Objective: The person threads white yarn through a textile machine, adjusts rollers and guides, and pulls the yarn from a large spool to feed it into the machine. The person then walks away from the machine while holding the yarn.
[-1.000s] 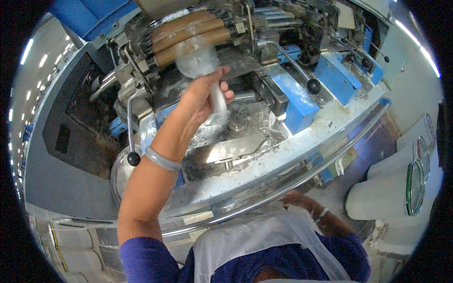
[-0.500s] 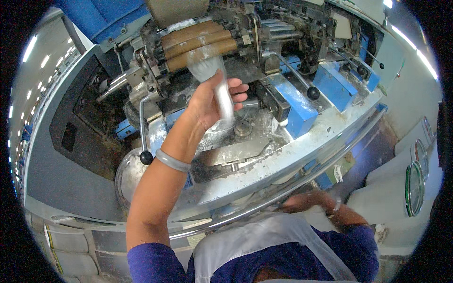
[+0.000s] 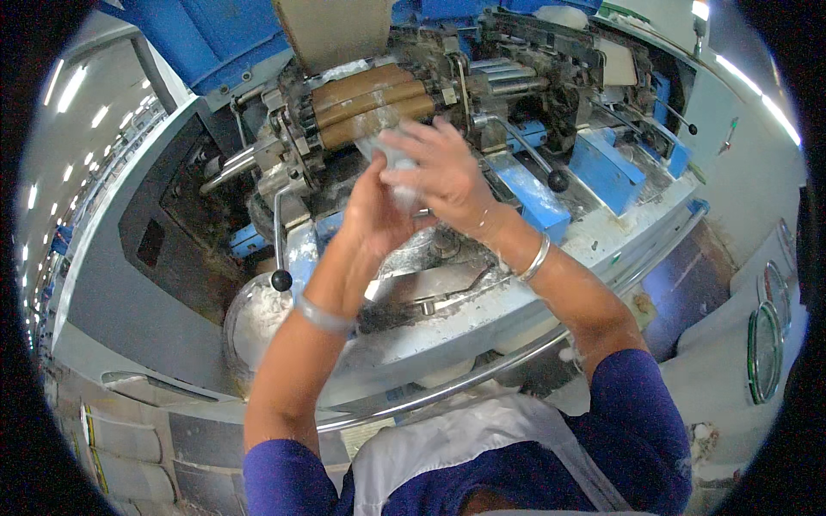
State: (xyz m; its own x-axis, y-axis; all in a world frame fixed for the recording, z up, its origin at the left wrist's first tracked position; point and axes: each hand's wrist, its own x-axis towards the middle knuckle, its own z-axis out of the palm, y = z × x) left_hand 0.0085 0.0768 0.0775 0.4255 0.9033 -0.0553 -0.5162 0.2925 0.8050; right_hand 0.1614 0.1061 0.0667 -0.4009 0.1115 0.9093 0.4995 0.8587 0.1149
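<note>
A thin white web of fibre (image 3: pixel 397 160), like cotton sliver, comes down from the brown rollers (image 3: pixel 379 107) of a textile machine. My left hand (image 3: pixel 377 211) is under it, thumb up, and the sliver lies in its grasp; those fingers are mostly hidden. Over the web reaches my right hand (image 3: pixel 443 176), fingers stretched and apart, blurred by motion. It touches or nearly touches the fibre. Below both hands is a metal plate (image 3: pixel 430 288) dusted with white lint.
Black-knobbed levers stand at the left (image 3: pixel 280 280) and right (image 3: pixel 558 180). Blue metal blocks (image 3: pixel 607 172) sit to the right. A chrome rail (image 3: pixel 482 371) runs along the machine's front. White fibre fills a round can (image 3: pixel 258 318) at left; other pale cans (image 3: pixel 764 353) stand at right.
My right hand has risen from beside the front rail to the fibre web. The left hand stays at the web, turned inward. The hanging sliver is now mostly covered by my hands.
</note>
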